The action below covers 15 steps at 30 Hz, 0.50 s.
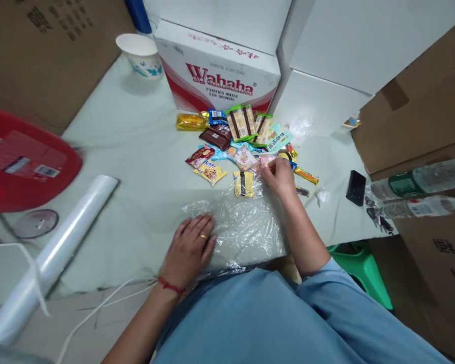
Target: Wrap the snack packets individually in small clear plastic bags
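Observation:
My left hand (191, 242) lies flat on the table at the left edge of a clear plastic sheet (246, 227), fingers stretched out. My right hand (278, 177) is closed in a pinch on a small pink snack packet (265, 161) at the near side of a snack pile. Close by lie a yellow packet with a black band (244, 184), a white packet (244, 157), a yellow cookie packet (211, 173) and a dark red packet (200, 156). Green-edged wafer-like packets (241, 123) and a brown packet (215, 137) rest farther back.
Behind the snacks stands a Wahaha water carton (220, 76), with a paper cup (141, 55) to its left. A roll of plastic film (72, 227) and a red container (26, 162) occupy the left. A black box-like object (355, 188), keys (379, 218) and plastic bottles (420, 179) are at right.

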Each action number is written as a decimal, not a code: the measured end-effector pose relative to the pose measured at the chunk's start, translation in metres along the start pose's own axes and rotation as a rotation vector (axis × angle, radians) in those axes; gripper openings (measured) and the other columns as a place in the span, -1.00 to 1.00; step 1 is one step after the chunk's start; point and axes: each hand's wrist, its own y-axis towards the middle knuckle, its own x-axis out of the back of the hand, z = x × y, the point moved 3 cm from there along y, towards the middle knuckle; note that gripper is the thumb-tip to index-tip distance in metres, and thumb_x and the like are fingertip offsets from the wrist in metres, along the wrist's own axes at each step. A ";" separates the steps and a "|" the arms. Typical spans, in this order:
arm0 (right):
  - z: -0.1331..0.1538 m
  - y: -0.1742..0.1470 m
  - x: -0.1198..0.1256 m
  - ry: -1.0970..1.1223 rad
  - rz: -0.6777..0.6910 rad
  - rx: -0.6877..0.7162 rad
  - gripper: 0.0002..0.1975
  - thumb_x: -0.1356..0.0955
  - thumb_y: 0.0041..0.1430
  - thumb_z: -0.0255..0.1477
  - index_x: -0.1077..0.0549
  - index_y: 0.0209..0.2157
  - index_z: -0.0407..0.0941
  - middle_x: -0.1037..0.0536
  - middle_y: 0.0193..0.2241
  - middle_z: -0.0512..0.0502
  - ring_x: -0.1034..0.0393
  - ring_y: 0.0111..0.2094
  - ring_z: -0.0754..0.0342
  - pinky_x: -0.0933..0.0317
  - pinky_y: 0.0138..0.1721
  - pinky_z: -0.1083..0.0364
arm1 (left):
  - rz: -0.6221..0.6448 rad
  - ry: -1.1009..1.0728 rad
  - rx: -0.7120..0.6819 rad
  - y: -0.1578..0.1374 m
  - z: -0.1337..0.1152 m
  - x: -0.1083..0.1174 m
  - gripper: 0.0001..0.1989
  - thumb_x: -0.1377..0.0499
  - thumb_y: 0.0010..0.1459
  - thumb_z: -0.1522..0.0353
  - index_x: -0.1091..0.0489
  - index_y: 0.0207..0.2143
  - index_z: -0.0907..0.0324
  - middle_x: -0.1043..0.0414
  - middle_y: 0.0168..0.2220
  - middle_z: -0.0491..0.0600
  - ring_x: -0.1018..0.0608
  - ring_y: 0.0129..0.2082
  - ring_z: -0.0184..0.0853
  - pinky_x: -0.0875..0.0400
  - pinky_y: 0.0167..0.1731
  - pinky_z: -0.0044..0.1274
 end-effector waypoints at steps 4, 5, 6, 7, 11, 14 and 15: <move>-0.015 -0.008 0.007 -0.037 -0.115 -0.083 -0.60 -0.31 0.29 -0.08 -0.41 -0.04 -0.10 -0.39 0.02 -0.30 -0.34 0.03 -0.22 -0.26 0.06 -0.13 | -0.008 -0.009 -0.001 0.000 0.000 0.000 -0.59 -0.10 0.38 0.33 -0.39 0.24 0.15 -0.48 0.26 0.13 -0.50 0.26 -0.09 -0.24 0.32 -0.17; -0.016 -0.010 0.007 -0.057 -0.108 -0.091 -0.53 -0.34 0.26 -0.03 -0.41 -0.01 -0.11 -0.39 0.04 -0.33 -0.32 0.06 -0.25 -0.24 0.08 -0.15 | -0.004 -0.015 0.004 0.000 0.000 0.000 -0.58 -0.10 0.38 0.33 -0.39 0.25 0.14 -0.48 0.27 0.13 -0.50 0.27 -0.09 -0.24 0.32 -0.17; -0.015 -0.010 0.005 -0.075 -0.089 -0.093 -0.46 -0.37 0.22 0.02 -0.40 0.02 -0.12 -0.40 0.06 -0.35 -0.30 0.08 -0.28 -0.23 0.10 -0.17 | 0.000 -0.019 0.008 -0.001 0.001 -0.001 -0.57 -0.10 0.38 0.33 -0.38 0.26 0.13 -0.48 0.27 0.13 -0.50 0.27 -0.09 -0.24 0.32 -0.16; -0.013 -0.010 0.003 -0.091 -0.067 -0.094 -0.40 -0.39 0.19 0.05 -0.39 0.04 -0.13 -0.41 0.07 -0.37 -0.30 0.09 -0.31 -0.23 0.10 -0.18 | 0.004 -0.019 0.011 -0.001 0.001 -0.001 -0.57 -0.09 0.38 0.33 -0.38 0.26 0.13 -0.47 0.27 0.13 -0.49 0.27 -0.08 -0.24 0.32 -0.15; -0.003 -0.001 -0.003 -0.122 0.020 -0.147 -0.38 -0.43 0.15 0.02 -0.36 0.06 -0.12 -0.48 0.04 -0.39 -0.39 -0.01 -0.29 -0.29 -0.01 -0.16 | 0.010 -0.017 0.020 -0.002 0.002 -0.002 -0.57 -0.08 0.39 0.32 -0.39 0.26 0.13 -0.48 0.26 0.13 -0.49 0.28 -0.07 -0.25 0.31 -0.14; -0.009 0.012 0.002 -0.065 0.110 -0.176 -0.50 -0.46 0.09 -0.12 -0.38 -0.02 -0.07 -0.57 -0.14 -0.23 -0.45 -0.18 -0.20 -0.30 -0.13 -0.07 | 0.019 -0.035 0.032 -0.003 0.002 -0.003 -0.55 -0.07 0.39 0.31 -0.38 0.28 0.10 -0.47 0.27 0.12 -0.48 0.29 -0.08 -0.23 0.32 -0.13; -0.015 0.015 0.005 -0.031 0.127 -0.180 -0.53 -0.48 0.04 -0.18 -0.39 -0.05 -0.06 -0.58 -0.20 -0.17 -0.44 -0.22 -0.16 -0.30 -0.17 -0.04 | 0.022 -0.039 0.034 -0.003 0.002 -0.003 -0.55 -0.06 0.39 0.31 -0.39 0.28 0.09 -0.47 0.28 0.11 -0.48 0.29 -0.08 -0.23 0.32 -0.14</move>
